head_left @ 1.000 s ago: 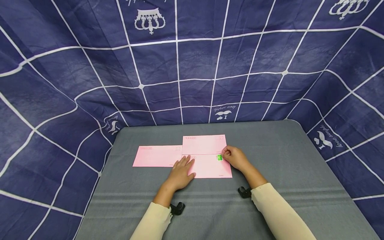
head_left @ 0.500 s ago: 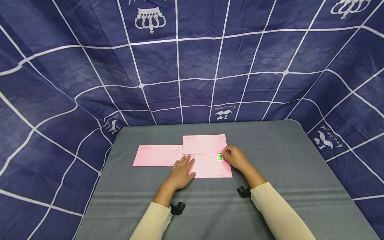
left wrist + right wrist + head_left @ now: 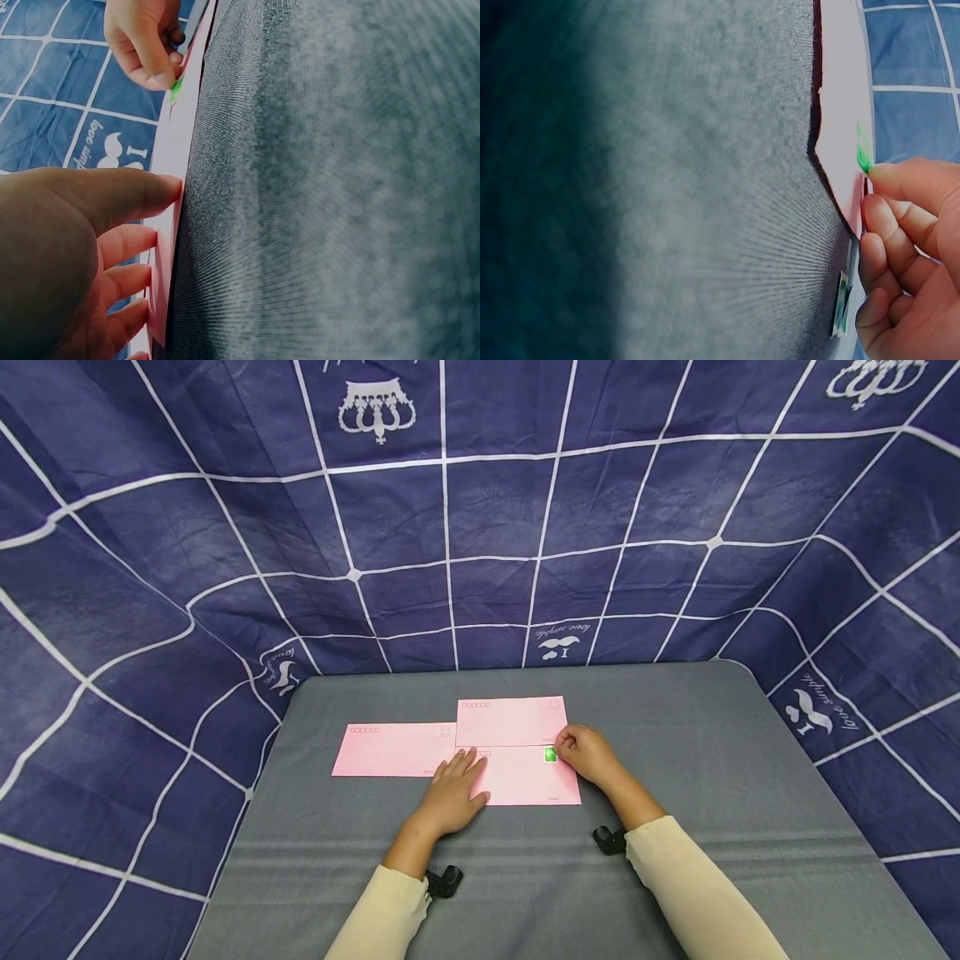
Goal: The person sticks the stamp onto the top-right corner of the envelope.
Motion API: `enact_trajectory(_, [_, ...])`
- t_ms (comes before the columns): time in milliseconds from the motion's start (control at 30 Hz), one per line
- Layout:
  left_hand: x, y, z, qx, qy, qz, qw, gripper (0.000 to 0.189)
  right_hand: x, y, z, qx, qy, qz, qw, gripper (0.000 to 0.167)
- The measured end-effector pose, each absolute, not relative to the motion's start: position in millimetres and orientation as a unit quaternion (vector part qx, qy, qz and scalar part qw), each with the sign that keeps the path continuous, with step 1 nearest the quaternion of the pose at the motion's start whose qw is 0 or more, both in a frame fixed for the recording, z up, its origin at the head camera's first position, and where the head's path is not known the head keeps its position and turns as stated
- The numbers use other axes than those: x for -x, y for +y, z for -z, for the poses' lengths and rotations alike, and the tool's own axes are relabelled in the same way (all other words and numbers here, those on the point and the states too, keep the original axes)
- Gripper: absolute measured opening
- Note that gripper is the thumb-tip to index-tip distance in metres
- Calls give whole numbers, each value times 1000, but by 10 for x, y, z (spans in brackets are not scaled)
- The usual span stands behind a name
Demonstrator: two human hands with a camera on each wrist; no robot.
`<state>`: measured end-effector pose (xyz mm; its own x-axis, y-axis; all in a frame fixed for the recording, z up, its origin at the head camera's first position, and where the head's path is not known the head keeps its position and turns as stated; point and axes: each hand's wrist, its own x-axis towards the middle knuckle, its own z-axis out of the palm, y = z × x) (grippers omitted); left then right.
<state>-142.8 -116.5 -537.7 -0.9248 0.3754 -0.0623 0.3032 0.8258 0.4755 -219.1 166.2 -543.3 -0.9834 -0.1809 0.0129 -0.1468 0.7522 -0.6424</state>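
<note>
From where I stand, everything comes down to the small green stamp with a white border and the right hand just beside it. The stamp sits at the upper right corner of the nearest of three flat pink paper envelopes, the near envelope, and lies directly to the left of that hand. Thumb and forefinger are closed together on the stamp's edge, the other fingers curled in; whether its face lies fully flat on the paper I cannot tell. From above the stamp looks almost square, so a long axis is hard to pick out, but its sides run roughly in line with the envelope, whose own long axis goes left to right in front of the person.

The left hand is the farther one, over the envelope's opposite end, its fingers straight and spread, resting on the pink paper, thumb by the near edge. So the stamp is the right hand's to manage, I'd say, with the left hand as the steadying weight. What counts is the stamp's squareness to that corner: the plain pink far envelope meets the near envelope's top edge, right above the stamp
</note>
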Motion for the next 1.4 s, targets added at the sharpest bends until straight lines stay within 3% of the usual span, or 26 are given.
enact_trajectory(833, [1419, -1164, 5367, -175, 952, -238, 76, 63, 2179, 1640, 5407, 77, 929, 360, 31, 8])
enact_trajectory(1400, [1419, -1153, 5363, -174, 953, -237, 72, 61, 2136, 1700, 5313, 81, 917, 390, -13, 7])
